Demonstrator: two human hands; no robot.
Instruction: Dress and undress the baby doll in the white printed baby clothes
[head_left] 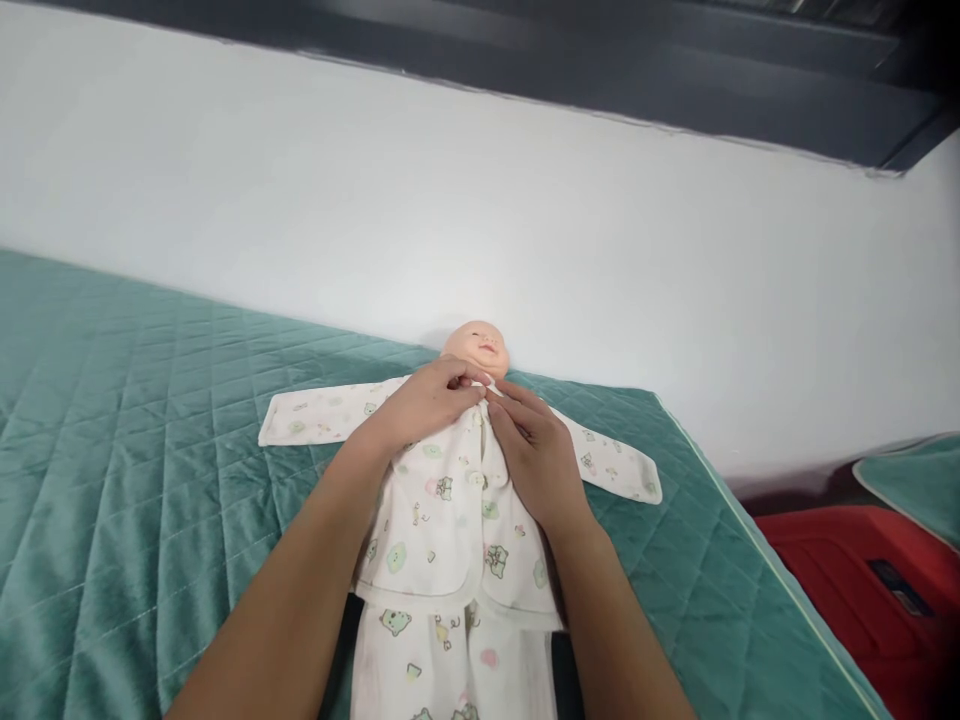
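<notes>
A baby doll with a bald head [478, 346] lies face up on the green quilted cover. It wears a white printed jacket [439, 510] with long sleeves spread to both sides, and white printed trousers [450, 665]. At the collar, just below the doll's chin, my left hand [435, 398] pinches the jacket's edge between thumb and fingers. My right hand [534, 440] meets it there, its fingertips closed on the other side of the collar. Below them a button [476, 479] shows on the jacket front. The fastening between my fingertips is mostly hidden.
The green quilted cover [187, 450] reaches back to a white wall [480, 200]. Its piped edge runs down the right side. Beyond that edge, lower right, stands a red plastic object [832, 560] with green fabric [915, 485] behind it.
</notes>
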